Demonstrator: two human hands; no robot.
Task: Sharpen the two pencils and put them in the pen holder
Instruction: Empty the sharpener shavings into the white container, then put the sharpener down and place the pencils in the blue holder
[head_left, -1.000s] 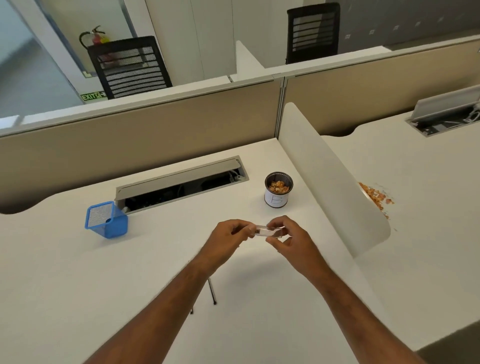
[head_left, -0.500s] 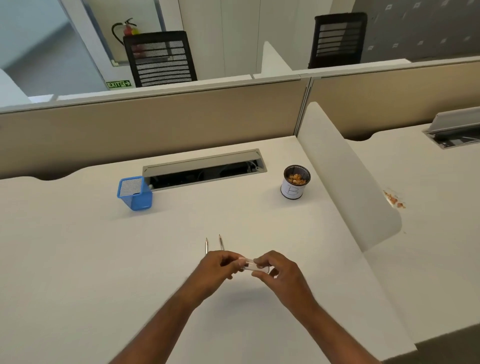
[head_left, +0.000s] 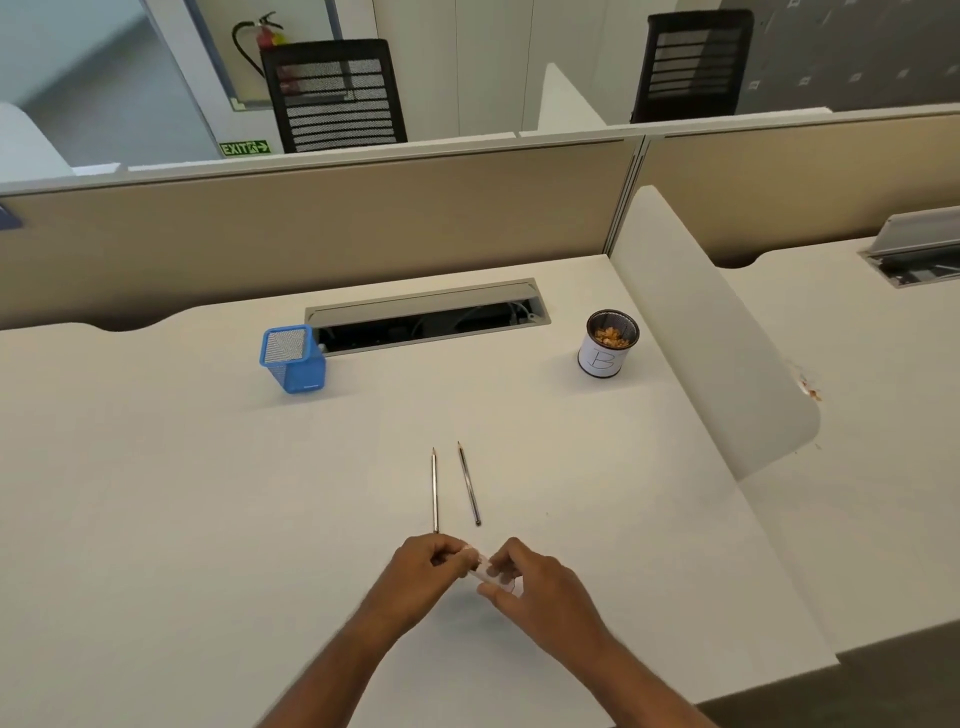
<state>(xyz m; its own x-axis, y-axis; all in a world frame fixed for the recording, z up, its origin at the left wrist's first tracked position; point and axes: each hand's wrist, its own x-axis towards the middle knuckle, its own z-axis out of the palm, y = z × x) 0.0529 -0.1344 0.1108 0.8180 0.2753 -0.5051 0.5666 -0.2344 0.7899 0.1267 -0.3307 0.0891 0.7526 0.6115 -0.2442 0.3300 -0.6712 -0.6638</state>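
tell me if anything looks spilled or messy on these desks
Yes. Orange-brown shavings lie scattered on the neighbouring desk, just past the white divider panel, though the cup marked B already holds similar shavings. The two pencils lie neatly side by side.

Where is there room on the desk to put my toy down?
Bare desk spreads left of the pencils, below the blue holder. More lies between the pencils and the white divider, below the cup. It is crowded only near the front, where both hands hold a small white thing.
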